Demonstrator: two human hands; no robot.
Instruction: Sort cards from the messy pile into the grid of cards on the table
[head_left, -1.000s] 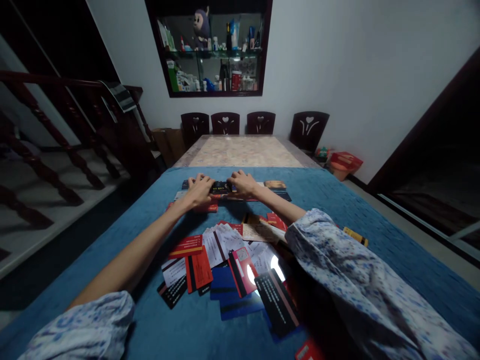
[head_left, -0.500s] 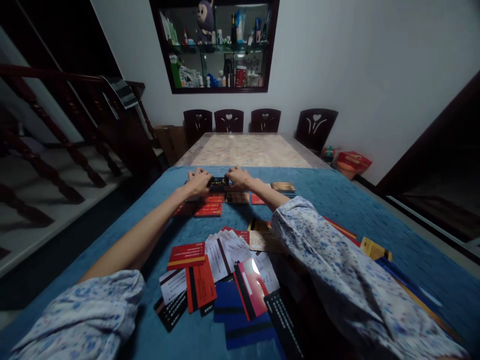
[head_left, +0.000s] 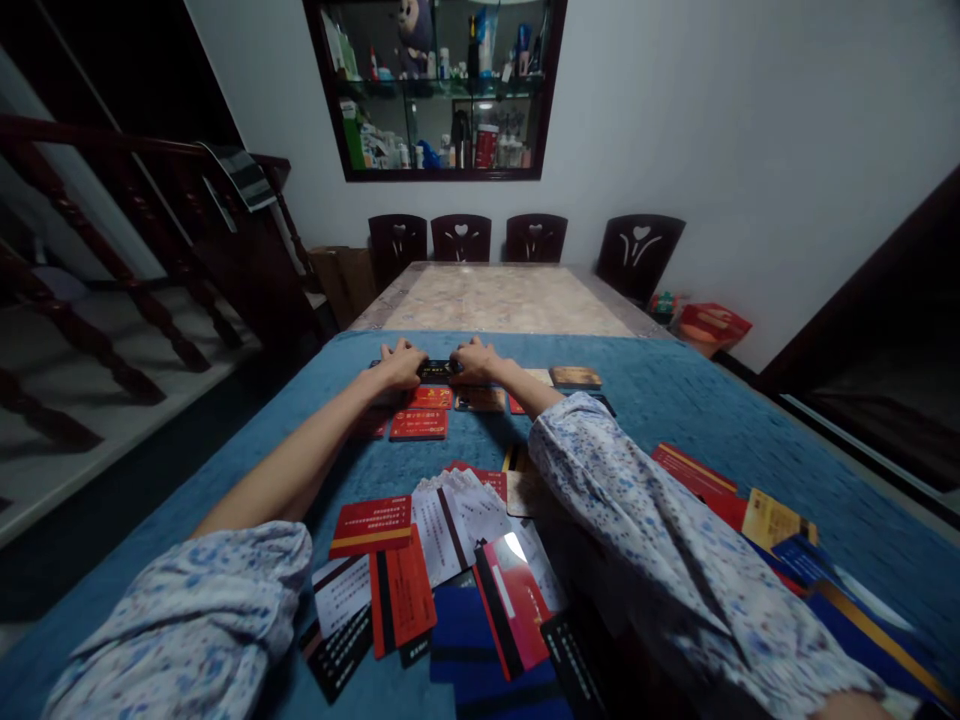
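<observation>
Far out on the blue cloth, a black card (head_left: 436, 371) with gold lettering lies between my two hands. My left hand (head_left: 400, 366) has its curled fingers at the card's left end. The bent fingers of my right hand (head_left: 478, 361) are closed at its right end. Whether one card or a stack is there I cannot tell. Just nearer are a red card pile (head_left: 427, 398), a brown-gold card (head_left: 480, 400) and a red card stack (head_left: 418, 425). My right forearm partly hides other cards, including a wooden-looking stack's (head_left: 576, 377) neighbours.
Loose cards spread close to me: a red card (head_left: 373, 525), white cards (head_left: 442, 525), a pink-red card (head_left: 514, 605) and blue cards (head_left: 469, 640). Further cards, including a yellow card (head_left: 778, 518), lie right. Chairs (head_left: 461, 238) line the far end of the table (head_left: 510, 298).
Both hands stay at the black card with only slight movement. My right forearm has shifted a little left, showing more cards on the right. The camera view has moved slightly.
</observation>
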